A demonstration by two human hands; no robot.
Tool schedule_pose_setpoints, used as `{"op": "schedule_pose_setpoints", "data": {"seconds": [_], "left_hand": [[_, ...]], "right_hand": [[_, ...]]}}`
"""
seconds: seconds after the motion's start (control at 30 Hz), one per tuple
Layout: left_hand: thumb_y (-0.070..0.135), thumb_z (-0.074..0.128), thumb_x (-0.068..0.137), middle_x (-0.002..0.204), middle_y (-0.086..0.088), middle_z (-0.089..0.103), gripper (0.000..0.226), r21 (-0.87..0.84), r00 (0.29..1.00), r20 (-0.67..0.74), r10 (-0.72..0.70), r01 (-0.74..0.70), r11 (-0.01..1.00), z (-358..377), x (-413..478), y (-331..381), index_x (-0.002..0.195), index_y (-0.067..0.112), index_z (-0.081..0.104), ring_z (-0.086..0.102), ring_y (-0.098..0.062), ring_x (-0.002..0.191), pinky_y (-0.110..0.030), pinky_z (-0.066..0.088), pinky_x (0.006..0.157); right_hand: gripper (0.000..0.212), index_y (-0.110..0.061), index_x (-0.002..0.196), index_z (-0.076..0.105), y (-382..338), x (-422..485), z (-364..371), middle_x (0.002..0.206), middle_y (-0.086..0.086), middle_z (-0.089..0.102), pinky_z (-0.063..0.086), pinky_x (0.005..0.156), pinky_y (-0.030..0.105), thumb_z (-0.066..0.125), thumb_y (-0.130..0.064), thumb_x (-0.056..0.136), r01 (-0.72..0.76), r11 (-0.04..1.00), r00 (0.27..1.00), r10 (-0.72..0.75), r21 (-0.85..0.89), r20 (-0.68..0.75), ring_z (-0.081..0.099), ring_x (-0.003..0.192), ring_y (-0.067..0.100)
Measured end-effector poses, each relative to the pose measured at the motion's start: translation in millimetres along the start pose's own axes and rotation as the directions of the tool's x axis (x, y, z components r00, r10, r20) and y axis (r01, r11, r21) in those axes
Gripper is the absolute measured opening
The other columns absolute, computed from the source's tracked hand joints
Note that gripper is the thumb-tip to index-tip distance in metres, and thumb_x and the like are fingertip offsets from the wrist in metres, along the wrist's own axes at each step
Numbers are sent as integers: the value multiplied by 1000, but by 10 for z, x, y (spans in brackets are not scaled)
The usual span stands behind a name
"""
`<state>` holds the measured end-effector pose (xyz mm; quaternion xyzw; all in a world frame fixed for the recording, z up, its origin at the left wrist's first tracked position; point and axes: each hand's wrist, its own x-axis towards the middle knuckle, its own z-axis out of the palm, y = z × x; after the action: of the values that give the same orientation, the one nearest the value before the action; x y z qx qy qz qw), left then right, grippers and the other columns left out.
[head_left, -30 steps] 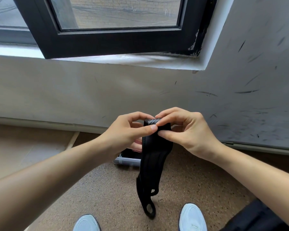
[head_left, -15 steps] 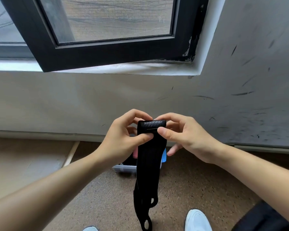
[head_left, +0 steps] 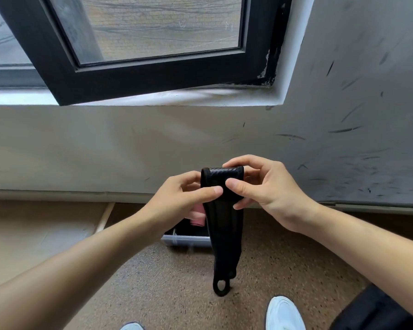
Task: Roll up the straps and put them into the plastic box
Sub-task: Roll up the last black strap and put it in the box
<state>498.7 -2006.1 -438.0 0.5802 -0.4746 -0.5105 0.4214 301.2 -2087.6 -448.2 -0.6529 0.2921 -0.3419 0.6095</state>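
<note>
The black strap (head_left: 224, 222) hangs in mid-air, its top edge folded over and its looped tail dangling above the floor (head_left: 153, 282). Our left hand (head_left: 181, 198) and right hand (head_left: 267, 189) each pinch that fold, thumbs in front. If either pinch slackens, we judge the fold springs open. A skewed start would coil crooked for the plastic box (head_left: 186, 240) below.

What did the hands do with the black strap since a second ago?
Fingers of the right hand slid off the top of the black fabric strap to its back, so its textured end now shows; both thumbs press the front. The left hand kept its grip. The looped tail still hangs in front of the clear plastic box.
</note>
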Motion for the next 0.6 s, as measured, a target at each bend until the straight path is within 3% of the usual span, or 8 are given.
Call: {"op": "schedule_pose_setpoints", "data": {"seconds": [0.1, 0.2, 0.33, 0.4, 0.5, 0.6], "left_hand": [[37, 71, 86, 115, -6, 77, 38, -121, 999, 26, -39, 42, 992, 16, 11, 3, 121, 21, 72, 74, -17, 109, -34, 60, 88], [40, 72, 81, 112, -11, 77, 41, -190, 999, -3, -50, 49, 981, 21, 27, 1, 114, 16, 73, 76, -22, 104, -31, 61, 80], [27, 77, 78, 103, -12, 76, 40, -232, 999, -31, -9, 2, 973, 0, 42, -31, 114, 11, 71, 76, -23, 97, -29, 62, 72], [23, 79, 76, 100, -10, 76, 40, -231, 999, -39, 14, -23, 973, -19, 47, -26, 114, 11, 71, 75, -20, 94, -28, 61, 70], [18, 81, 75, 101, -9, 77, 40, -206, 996, -59, 61, -72, 976, -57, 51, -8, 113, 14, 71, 75, -18, 93, -28, 59, 70], [6, 80, 83, 103, -11, 77, 31, -128, 987, -109, 119, -133, 983, -65, 60, -21, 111, 15, 71, 74, -17, 89, -27, 58, 67]], "right_hand": [[26, -14, 112, 72, 39, 8, 3, 103, 18, 73, 61, 64, 33, 74, -2, 89, 55, 997, 998, -56, -51, -12, 73, 90, 21], [31, -17, 110, 73, 99, 10, 15, 103, 8, 73, 63, 64, 36, 77, 2, 86, 133, 980, 991, -136, -149, -13, 70, 94, 25], [35, -17, 111, 72, 134, 11, 41, 108, 3, 72, 64, 66, 39, 76, 7, 85, 147, 975, 989, -147, -170, 13, 66, 101, 34], [38, -20, 116, 71, 108, 20, 32, 111, 4, 72, 65, 70, 41, 76, 4, 86, 106, 984, 994, -103, -142, 34, 67, 105, 31], [38, -26, 128, 66, 57, 37, 18, 119, 12, 70, 64, 78, 47, 73, -18, 91, -59, 998, 995, 59, -1, 81, 69, 111, 28], [40, -20, 127, 65, 30, 70, 27, 121, 16, 68, 62, 71, 42, 61, -39, 92, -180, 982, 974, 171, 55, 146, 71, 111, 28]]}}
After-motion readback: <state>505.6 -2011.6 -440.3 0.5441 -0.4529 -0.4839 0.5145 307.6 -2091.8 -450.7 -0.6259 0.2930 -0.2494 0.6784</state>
